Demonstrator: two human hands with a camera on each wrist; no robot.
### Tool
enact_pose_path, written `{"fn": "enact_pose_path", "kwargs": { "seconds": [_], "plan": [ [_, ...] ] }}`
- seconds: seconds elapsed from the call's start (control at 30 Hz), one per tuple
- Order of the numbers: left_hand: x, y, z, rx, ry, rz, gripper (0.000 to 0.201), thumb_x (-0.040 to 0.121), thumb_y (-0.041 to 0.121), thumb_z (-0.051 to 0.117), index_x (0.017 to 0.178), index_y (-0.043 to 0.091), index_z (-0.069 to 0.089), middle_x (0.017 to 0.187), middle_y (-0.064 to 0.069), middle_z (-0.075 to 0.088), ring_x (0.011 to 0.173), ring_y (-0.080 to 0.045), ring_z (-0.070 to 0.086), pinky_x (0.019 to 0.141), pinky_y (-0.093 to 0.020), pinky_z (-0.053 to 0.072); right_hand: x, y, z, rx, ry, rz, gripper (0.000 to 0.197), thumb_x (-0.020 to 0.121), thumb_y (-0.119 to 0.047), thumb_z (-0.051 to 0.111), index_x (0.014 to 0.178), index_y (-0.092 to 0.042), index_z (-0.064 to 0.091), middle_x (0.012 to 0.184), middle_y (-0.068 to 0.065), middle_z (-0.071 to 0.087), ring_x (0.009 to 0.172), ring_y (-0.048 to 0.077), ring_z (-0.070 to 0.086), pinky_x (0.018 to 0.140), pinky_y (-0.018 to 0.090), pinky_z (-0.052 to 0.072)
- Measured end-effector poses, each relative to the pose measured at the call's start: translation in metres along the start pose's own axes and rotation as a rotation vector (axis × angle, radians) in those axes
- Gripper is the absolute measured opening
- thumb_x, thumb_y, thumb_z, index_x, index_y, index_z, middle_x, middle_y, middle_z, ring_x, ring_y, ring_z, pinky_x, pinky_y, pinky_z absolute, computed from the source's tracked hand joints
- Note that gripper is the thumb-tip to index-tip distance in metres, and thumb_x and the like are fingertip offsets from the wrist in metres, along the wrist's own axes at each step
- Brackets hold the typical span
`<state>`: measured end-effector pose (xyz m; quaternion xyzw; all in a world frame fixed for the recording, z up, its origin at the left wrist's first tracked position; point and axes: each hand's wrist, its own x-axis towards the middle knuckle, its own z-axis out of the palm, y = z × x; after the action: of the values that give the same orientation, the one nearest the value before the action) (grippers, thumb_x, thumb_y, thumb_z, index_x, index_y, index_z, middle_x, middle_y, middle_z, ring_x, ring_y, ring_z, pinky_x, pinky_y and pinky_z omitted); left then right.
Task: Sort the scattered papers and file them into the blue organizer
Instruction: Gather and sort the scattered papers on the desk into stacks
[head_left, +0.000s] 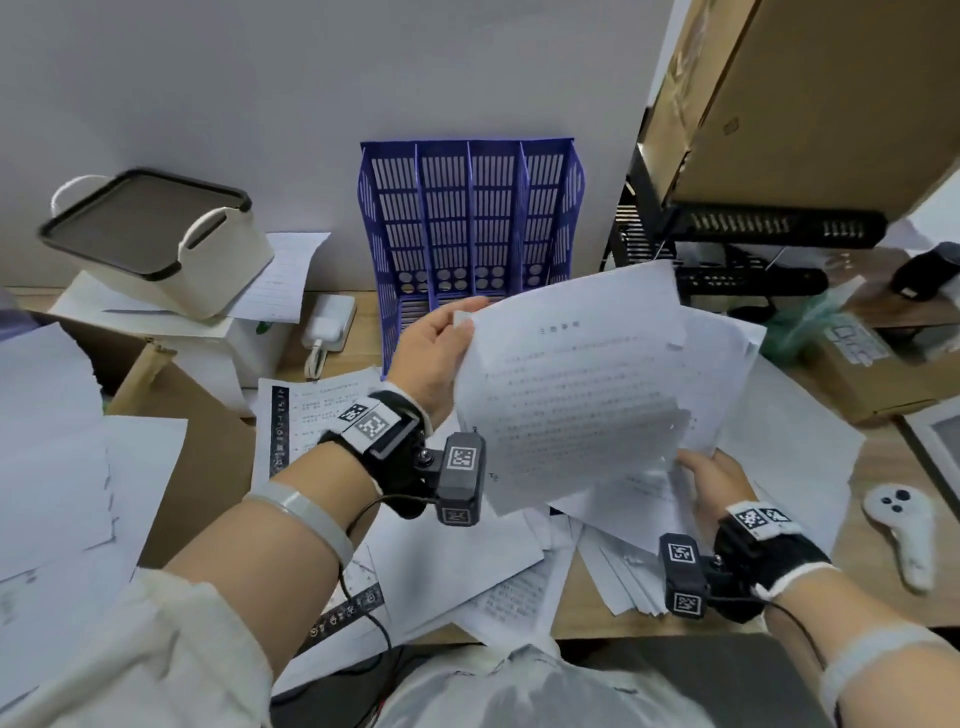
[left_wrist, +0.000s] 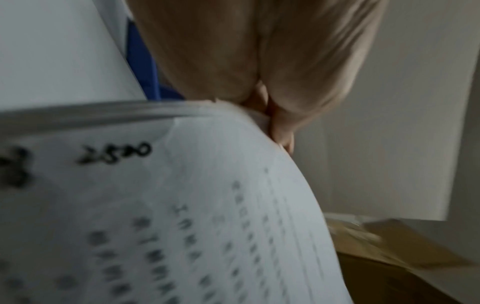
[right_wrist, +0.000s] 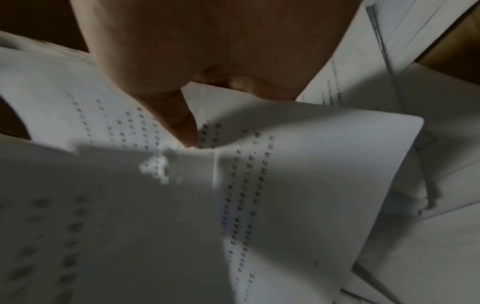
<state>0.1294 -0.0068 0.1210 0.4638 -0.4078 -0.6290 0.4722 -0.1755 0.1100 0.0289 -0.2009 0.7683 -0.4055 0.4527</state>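
The blue organizer stands upright against the back wall, and the slots I can see hold nothing. In front of it I hold a sheaf of printed papers tilted above the desk. My left hand pinches its upper left corner, thumb on top. My right hand grips the lower right edge. In the left wrist view the fingers clamp the curved sheets, with a strip of the organizer behind. In the right wrist view the thumb presses on the printed sheets. More loose papers lie scattered below.
A white basket with a dark lid sits at back left on white boxes. A brown carton lies left, with a white charger beside the organizer. A black rack under a big cardboard box fills the right. A white controller lies near right.
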Motion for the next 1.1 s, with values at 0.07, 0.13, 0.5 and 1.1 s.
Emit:
{"fn": "enact_pose_path", "kwargs": {
  "seconds": [0.07,0.13,0.5,1.1],
  "plan": [
    [0.017,-0.029,-0.026,0.149,0.238,-0.057,0.022,0.099,0.017,0.052,0.107,0.019,0.072,0.110,-0.007,0.074,0.105,-0.027,0.070,0.097,-0.048,0.056,-0.003,-0.002,-0.002,-0.021,-0.010,0.007,0.036,0.071,-0.031,0.075,0.103,-0.012,0.070,0.114,0.001,0.070,0.102,0.026,0.064,0.097,0.039,0.046],
    [0.026,-0.058,-0.051,0.277,0.415,-0.142,0.024,0.096,0.019,0.052,0.103,0.017,0.074,0.104,-0.007,0.075,0.101,-0.029,0.070,0.095,-0.046,0.056,-0.012,-0.006,-0.004,-0.036,-0.009,0.013,0.031,0.087,-0.018,0.066,0.117,-0.010,0.064,0.114,0.004,0.064,0.103,0.025,0.059,0.092,0.033,0.042],
    [0.002,-0.104,-0.079,0.653,0.192,-0.288,0.020,0.086,0.019,0.061,0.071,0.016,0.048,0.072,-0.008,0.042,0.072,-0.019,0.039,0.067,-0.031,0.030,-0.003,0.011,-0.002,-0.105,-0.096,0.002,0.037,0.090,-0.023,0.063,0.125,-0.012,0.062,0.121,0.010,0.067,0.108,0.033,0.063,0.102,0.052,0.046],
    [0.015,-0.051,0.004,0.174,-0.009,-0.104,0.022,0.101,0.012,0.055,0.116,0.011,0.070,0.118,-0.016,0.072,0.112,-0.037,0.067,0.099,-0.056,0.052,-0.013,-0.021,0.012,0.076,-0.259,-0.001,0.028,0.084,-0.001,0.061,0.110,0.007,0.066,0.110,0.028,0.069,0.105,0.043,0.065,0.100,0.052,0.048]
  ]
}}
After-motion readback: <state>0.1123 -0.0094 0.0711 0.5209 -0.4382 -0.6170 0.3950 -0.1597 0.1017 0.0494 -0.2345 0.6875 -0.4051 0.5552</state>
